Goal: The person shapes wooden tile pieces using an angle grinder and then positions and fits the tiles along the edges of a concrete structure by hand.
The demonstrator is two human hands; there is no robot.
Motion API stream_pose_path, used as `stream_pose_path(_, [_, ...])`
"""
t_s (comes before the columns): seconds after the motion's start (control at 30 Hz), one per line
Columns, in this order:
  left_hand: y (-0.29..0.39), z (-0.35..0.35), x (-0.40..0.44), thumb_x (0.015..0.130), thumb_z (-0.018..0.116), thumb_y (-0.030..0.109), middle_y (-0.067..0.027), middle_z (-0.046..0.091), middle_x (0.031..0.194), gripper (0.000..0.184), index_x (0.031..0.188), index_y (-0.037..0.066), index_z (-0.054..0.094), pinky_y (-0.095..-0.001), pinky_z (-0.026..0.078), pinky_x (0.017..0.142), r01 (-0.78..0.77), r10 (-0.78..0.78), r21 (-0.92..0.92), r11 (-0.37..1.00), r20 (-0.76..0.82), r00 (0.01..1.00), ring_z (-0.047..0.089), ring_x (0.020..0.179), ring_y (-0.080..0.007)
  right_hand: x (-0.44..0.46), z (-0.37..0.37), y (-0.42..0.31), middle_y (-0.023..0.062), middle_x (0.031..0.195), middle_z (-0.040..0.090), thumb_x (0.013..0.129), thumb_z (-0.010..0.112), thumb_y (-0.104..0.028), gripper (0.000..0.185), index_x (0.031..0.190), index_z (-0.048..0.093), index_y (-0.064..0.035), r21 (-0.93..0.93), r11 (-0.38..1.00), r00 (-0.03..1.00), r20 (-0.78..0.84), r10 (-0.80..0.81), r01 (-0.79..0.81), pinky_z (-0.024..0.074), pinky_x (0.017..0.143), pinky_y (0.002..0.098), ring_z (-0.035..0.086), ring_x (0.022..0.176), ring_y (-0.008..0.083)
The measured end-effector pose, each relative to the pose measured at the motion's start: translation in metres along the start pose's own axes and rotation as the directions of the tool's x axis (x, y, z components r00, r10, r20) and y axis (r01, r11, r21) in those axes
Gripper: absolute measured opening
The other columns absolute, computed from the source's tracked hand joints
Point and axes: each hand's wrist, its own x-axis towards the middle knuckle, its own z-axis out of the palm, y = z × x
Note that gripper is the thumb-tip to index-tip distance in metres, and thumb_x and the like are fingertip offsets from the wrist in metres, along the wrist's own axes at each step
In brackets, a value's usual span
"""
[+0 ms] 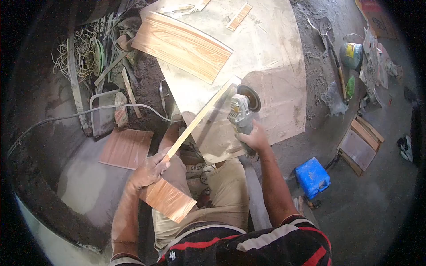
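Observation:
My left hand [151, 170] is closed around the lower end of a long, narrow wood-grain strip [195, 123], which slants up to the right. Just below that hand, over my lap, lies a wood-grain tile piece [171, 200]; whether it joins the strip I cannot tell. In my right hand [255, 136] is an angle grinder [241, 111], held by its body. Its round disc [249, 97] stands close to the strip's far end, and contact cannot be made out. Under both lies a pale sheet [277, 102].
A larger wood-grain tile [184, 46] and a small offcut [239, 17] lie on the sheet. Another tile [126, 148] is at left, near a cable [133, 105]. To the right are a blue jerrycan [313, 177], a bucket [351, 55] and a wooden-edged board [360, 144].

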Motion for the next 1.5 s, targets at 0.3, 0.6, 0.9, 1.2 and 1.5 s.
stream_pose_path(0.3, [-0.002,-0.005,-0.001,0.103,0.066,0.043,0.0075,0.047,0.086,0.069,0.157,0.005,0.047,-0.0220,0.040,0.068,-0.027,0.067,-0.339,0.940,0.106,0.992,0.045,0.076,-0.0058,0.019,0.012,-0.003,0.0152,0.121,0.073,0.071,0.085,-0.023,0.068,0.131,0.064,-0.0012,0.075,0.997,1.000,0.025,-0.016,0.014,0.0506,0.102,0.0402,0.068,0.113,0.0271])
stream_pose_path(0.6, [-0.007,-0.008,0.002,0.099,0.072,0.043,0.0081,0.046,0.083,0.072,0.151,-0.001,0.051,-0.0214,0.038,0.066,0.055,0.041,-0.527,0.848,0.168,0.985,0.044,0.074,-0.0056,0.027,0.005,-0.012,0.0148,0.118,0.073,0.071,0.085,-0.021,0.066,0.130,0.064,-0.0001,0.052,0.996,0.995,0.054,-0.078,0.075,0.0508,0.101,0.0388,0.068,0.109,0.0250])
stream_pose_path(0.9, [0.001,-0.008,-0.002,0.100,0.071,0.039,0.0079,0.049,0.083,0.057,0.140,0.002,0.057,-0.0213,0.036,0.068,0.075,0.021,-0.562,0.824,0.163,0.986,0.043,0.074,-0.0047,0.030,0.009,0.005,0.0137,0.120,0.073,0.071,0.087,-0.020,0.067,0.131,0.064,0.0003,0.079,0.995,0.995,0.083,-0.060,0.054,0.0505,0.102,0.0385,0.067,0.112,0.0241])
stream_pose_path(1.2, [0.006,-0.008,-0.005,0.101,0.069,0.041,0.0078,0.049,0.082,0.051,0.134,0.003,0.060,-0.0220,0.035,0.068,0.078,0.017,-0.524,0.848,0.174,0.985,0.044,0.074,-0.0052,0.023,0.011,-0.012,0.0107,0.118,0.073,0.072,0.087,-0.018,0.064,0.129,0.065,-0.0003,0.135,0.991,0.998,0.068,-0.013,0.004,0.0518,0.100,0.0380,0.068,0.108,0.0214])
stream_pose_path(1.5, [-0.005,-0.003,0.000,0.102,0.066,0.043,0.0082,0.046,0.081,0.051,0.133,0.003,0.060,-0.0232,0.036,0.066,-0.017,0.075,-0.406,0.914,0.127,0.989,0.042,0.073,-0.0058,-0.008,0.008,-0.016,0.0144,0.114,0.074,0.071,0.087,-0.025,0.065,0.127,0.065,-0.0003,0.060,0.998,0.999,-0.054,-0.002,0.006,0.0540,0.095,0.0394,0.070,0.105,0.0231])
